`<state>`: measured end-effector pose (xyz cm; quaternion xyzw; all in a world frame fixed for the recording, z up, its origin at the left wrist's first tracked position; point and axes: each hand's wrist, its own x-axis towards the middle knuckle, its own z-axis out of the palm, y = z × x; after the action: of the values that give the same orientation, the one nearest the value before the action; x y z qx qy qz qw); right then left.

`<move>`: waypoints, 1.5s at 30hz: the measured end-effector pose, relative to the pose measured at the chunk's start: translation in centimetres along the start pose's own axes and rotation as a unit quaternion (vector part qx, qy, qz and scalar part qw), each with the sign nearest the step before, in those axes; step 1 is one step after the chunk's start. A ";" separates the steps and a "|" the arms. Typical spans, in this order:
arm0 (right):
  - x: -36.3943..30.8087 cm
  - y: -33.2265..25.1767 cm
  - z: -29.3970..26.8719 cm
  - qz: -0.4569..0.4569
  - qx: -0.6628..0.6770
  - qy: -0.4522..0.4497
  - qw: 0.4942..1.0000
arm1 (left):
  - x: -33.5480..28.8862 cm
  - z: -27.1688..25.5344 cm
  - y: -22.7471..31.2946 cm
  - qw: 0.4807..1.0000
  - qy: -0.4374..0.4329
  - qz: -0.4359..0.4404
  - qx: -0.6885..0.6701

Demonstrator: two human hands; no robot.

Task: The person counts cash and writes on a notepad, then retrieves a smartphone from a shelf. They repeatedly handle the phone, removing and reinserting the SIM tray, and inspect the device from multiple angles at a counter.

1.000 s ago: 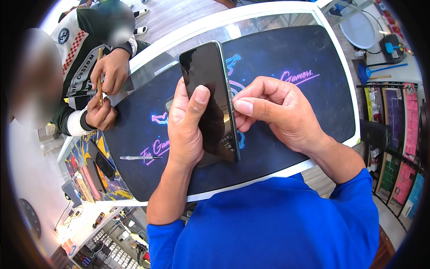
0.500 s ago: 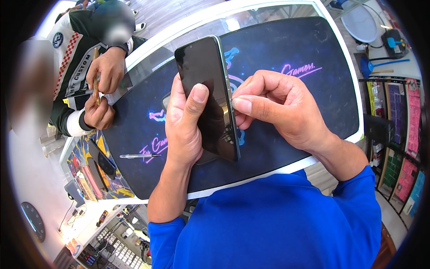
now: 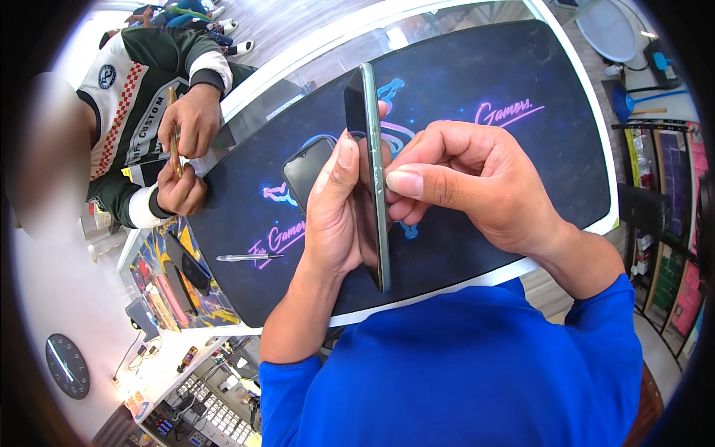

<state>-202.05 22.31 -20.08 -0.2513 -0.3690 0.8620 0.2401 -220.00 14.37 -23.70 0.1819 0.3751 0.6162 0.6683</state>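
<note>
A dark smartphone [image 3: 377,194] stands nearly edge-on to me above the mat, its greenish side frame facing right. My left hand [image 3: 331,216] is closed round it, with the thumb along the screen side. At the middle of that side frame, my right hand [image 3: 480,179] has thumb and forefinger pinched together, the tips touching or very close to the edge. Anything between those fingertips is too small or hidden to make out. Behind my left hand, a second dark phone [image 3: 307,171] lies on the black printed mat [image 3: 551,171], partly covered by the hand.
A pen [image 3: 249,258] lies on the mat at left. Across the left corner, a co-worker's hands [image 3: 192,123] hold a thin golden-brown object [image 3: 176,149]. Several phones [image 3: 195,272] rest on a colourful mat at the table's left end. A shelf [image 3: 655,253] stands at right.
My left hand has turned the phone so its screen faces away to the left and its side edge shows. More of the phone on the mat is uncovered. My right hand keeps its pinch.
</note>
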 end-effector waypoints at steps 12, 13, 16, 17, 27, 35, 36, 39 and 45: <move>0.1 0.0 -0.3 0.002 -0.009 0.004 1.000 | 0.2 0.4 0.3 0.998 0.041 0.023 0.047; 0.1 0.0 -0.4 0.004 -0.013 0.003 1.000 | 0.1 1.2 0.5 0.994 0.074 0.029 0.076; 0.1 0.0 -0.3 0.005 -0.014 0.008 1.000 | 0.2 0.8 0.6 0.993 0.058 0.052 0.094; 0.1 0.0 -0.3 0.005 -0.016 0.008 1.000 | 0.2 0.9 0.7 0.991 0.057 0.059 0.103; 0.2 -0.2 -0.9 0.004 -0.055 0.008 0.998 | -0.2 -0.4 1.0 0.991 0.019 0.080 0.105; 0.2 -0.1 -0.7 -0.009 -0.060 0.017 0.998 | -0.3 -0.3 1.1 0.991 0.015 0.084 0.100; 0.2 -0.1 -0.7 -0.010 -0.062 0.016 0.998 | -0.3 -0.1 1.0 0.991 0.026 0.084 0.101; 0.1 -0.4 -0.8 -0.003 -0.069 0.016 0.998 | -0.3 -0.1 1.0 0.989 0.031 0.096 0.107; 0.2 -0.1 -1.0 -0.011 -0.057 0.008 0.998 | -0.2 -0.2 0.9 0.987 0.019 0.112 0.117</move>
<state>-201.55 23.01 -20.61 -0.2670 -0.4183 0.8350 0.2379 -220.79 14.32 -23.10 0.2875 0.4346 0.6422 0.5622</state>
